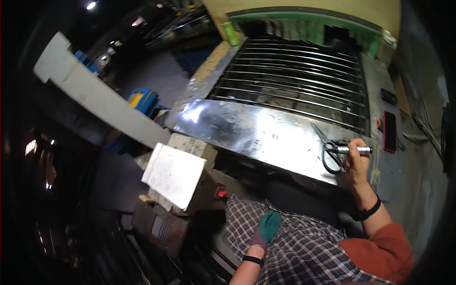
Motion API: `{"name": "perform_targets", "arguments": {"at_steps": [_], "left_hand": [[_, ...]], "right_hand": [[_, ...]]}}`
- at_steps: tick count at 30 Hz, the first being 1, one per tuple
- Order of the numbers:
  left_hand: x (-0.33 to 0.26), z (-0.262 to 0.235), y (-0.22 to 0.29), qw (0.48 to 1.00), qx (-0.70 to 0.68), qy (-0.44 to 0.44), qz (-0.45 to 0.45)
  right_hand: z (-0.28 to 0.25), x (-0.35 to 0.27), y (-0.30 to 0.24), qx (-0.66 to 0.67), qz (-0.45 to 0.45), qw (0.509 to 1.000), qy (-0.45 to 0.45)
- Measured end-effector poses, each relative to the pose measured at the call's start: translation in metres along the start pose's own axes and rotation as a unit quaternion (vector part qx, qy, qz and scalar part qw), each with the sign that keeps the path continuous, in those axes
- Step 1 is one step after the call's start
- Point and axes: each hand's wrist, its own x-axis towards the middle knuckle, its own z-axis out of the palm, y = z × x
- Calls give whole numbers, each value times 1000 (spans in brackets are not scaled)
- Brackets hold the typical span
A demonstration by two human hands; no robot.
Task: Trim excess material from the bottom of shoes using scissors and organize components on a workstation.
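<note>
Gripped in my bare right hand (357, 164) is a short silver cylinder (365, 150), level above the right end of the shiny metal plate (228, 124); I cannot tell its kind. Just left of that hand, a pair of scissors (332, 164) with black handles lies on the plate, blades pointing away. My left hand (269, 227) wears a green-coated glove with a purplish back. It rests on the checked apron (304, 237) over my lap, fingers curled together. What is under those fingers, if anything, is hidden.
Beyond the plate, a rack of parallel metal bars (294, 78) leads to a green-framed opening. A red-edged phone (389, 132) and a black object (388, 97) lie on the right ledge. An open notebook (175, 175) is at left. A green can (231, 34) stands far left.
</note>
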Motion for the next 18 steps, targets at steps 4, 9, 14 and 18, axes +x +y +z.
{"name": "perform_targets", "arguments": {"at_steps": [4,9,14,18], "left_hand": [[-6,6,5,999,-29,25,2],[-14,18,7,999,-5,35,6],[-10,8,4,999,18,31,22],[-10,14,5,998,46,29,24]], "right_hand": [[-13,6,-12,18,39,999,-1],[-20,5,-20,-161,-25,986,-30],[-27,2,-34,-396,-62,911,-94],[-28,6,-28,-537,-164,815,-144]]}}
